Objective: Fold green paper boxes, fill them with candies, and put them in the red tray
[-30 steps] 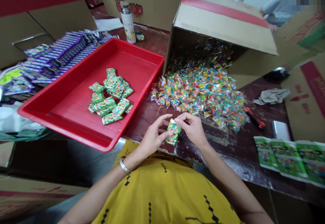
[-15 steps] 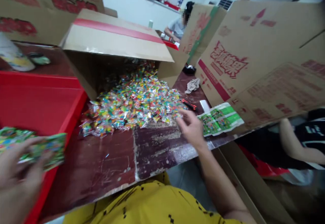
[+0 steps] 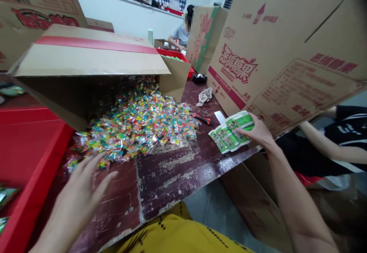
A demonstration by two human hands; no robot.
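Yellow cloth with dark markings fills the nearest edge of my head view. Just above it, the left hand hangs slightly blurred, thumb and fingers well apart with nothing between them, beside the red tray. Scuffed dark-red tabletop runs between the hands. On my right, the right hand reaches the right end of the flat green packets, which lie overlapped near the table's front edge; I cannot tell whether its fingers have closed on one. Wrapped candies spill in a heap from an open cardboard box on its side. Beyond the packets I see a white block, a red-and-black cutter touching the heap, a crumpled cloth, and farthest, a seated person in grey.
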